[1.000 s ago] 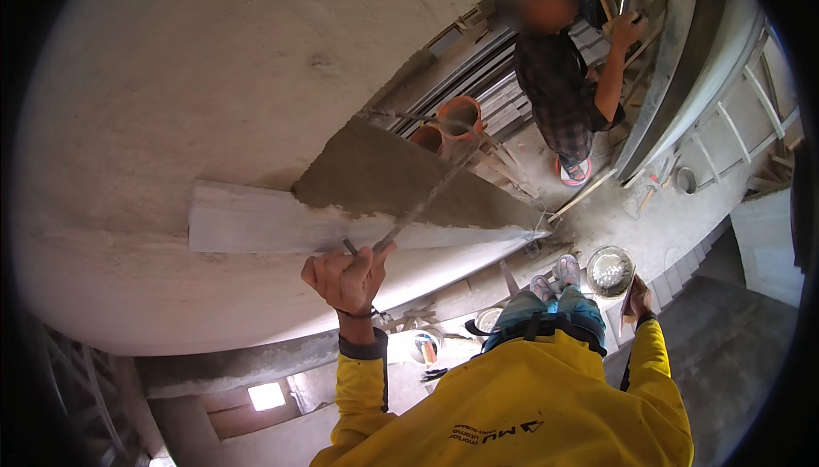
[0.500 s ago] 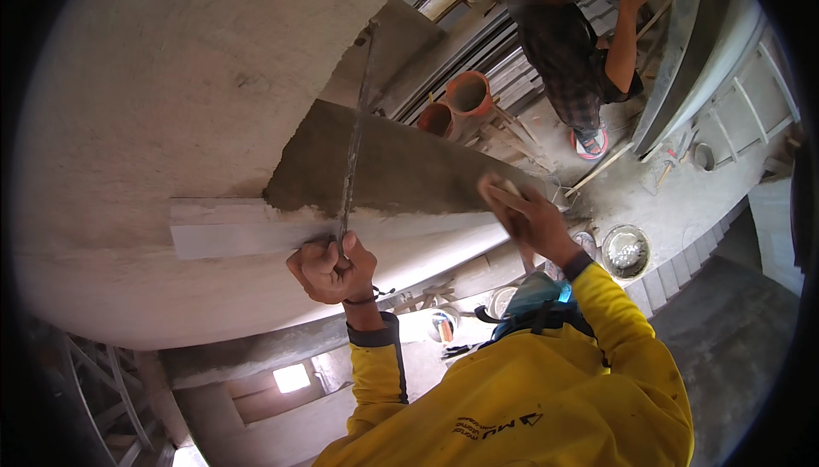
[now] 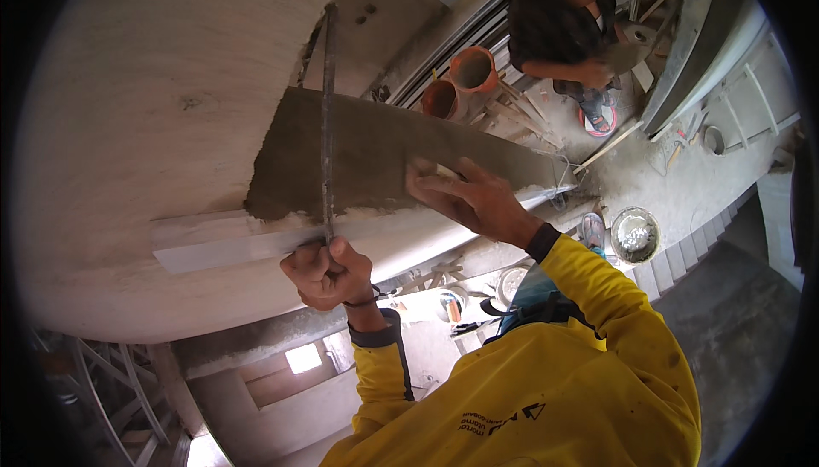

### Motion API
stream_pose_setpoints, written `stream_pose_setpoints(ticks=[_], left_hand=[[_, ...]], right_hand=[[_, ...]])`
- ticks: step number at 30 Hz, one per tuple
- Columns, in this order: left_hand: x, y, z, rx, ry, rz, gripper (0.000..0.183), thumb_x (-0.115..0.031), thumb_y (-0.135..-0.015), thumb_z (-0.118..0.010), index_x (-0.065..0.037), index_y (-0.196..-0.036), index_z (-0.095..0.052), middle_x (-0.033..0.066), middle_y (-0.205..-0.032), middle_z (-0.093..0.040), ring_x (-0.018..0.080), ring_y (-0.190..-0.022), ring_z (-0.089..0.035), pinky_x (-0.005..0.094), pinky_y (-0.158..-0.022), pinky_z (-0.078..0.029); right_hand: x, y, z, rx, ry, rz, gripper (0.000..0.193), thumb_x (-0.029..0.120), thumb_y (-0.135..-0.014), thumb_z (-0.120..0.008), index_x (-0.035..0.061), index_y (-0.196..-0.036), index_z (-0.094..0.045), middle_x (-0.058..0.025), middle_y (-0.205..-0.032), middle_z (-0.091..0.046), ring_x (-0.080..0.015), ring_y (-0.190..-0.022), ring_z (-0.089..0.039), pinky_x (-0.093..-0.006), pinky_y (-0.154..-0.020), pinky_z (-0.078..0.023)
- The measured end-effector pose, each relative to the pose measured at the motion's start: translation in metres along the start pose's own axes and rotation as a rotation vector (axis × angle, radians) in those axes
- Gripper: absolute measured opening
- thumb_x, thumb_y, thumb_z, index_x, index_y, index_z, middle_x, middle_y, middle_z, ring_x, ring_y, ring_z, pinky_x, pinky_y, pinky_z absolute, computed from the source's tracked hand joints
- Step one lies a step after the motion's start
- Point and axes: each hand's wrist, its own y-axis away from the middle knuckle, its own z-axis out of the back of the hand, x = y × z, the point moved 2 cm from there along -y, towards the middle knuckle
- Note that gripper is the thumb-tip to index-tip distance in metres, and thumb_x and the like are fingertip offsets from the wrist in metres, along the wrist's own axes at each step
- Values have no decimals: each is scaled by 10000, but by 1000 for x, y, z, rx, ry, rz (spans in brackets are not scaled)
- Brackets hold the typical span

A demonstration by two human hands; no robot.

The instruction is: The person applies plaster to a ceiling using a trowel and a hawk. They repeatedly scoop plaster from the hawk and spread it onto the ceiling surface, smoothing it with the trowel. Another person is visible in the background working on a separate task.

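Observation:
My left hand (image 3: 327, 275) is closed in a fist at the lower end of a long thin grey bar (image 3: 328, 117), which runs up across the dark wet plaster (image 3: 367, 151). A pale flat strip (image 3: 213, 248) lies along the plastered edge and ends behind that fist; whether the fist also grips it is hidden. My right hand (image 3: 473, 203) lies against the wet plaster, to the right of the bar. Between its thumb and fingers shows a small pale block (image 3: 448, 173), mostly covered by the hand.
Large pale plastered surface (image 3: 153, 109) at left. Two orange buckets (image 3: 472, 69) stand beyond the wet band, near wooden pieces. A co-worker (image 3: 563, 32) stands at the upper right holding a flat tool. A basin (image 3: 636, 235) with wet mix stands on the floor, beside steps (image 3: 682, 254).
My right hand has swept left along the wet plaster with the pale block. The bar's upper end has swung left, so it stands straighter. The co-worker's raised arm has come down.

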Motion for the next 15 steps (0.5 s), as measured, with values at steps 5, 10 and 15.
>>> stream_pose_setpoints(ticks=[5,10,15], left_hand=[[3,2,0,-24,24,46,401,-399,-928,-728,-149,-787,-449,-25,-664,-509,177,-643,-453,279,-537,-398],[5,2,1,3,64,-2,372,-320,-963,-710,-80,-808,-471,23,-743,-527,177,-666,-493,312,-579,-419],[13,4,-4,-30,66,11,401,-339,-944,-735,-71,-781,-486,42,-736,-532,188,-649,-519,332,-564,-424]], right_hand=[[42,-45,-1,-23,-1,173,548,123,-902,-637,301,-1411,-543,-83,-1197,-593,-292,-970,-621,-375,-783,-589],[-10,-7,-9,-36,191,-51,571,195,-920,-578,275,-1476,-478,-70,-1282,-562,-282,-1053,-602,-372,-776,-595],[43,-58,-3,-36,124,65,544,168,-960,-533,298,-1483,-467,-82,-1276,-591,-309,-1102,-609,-446,-830,-586]])
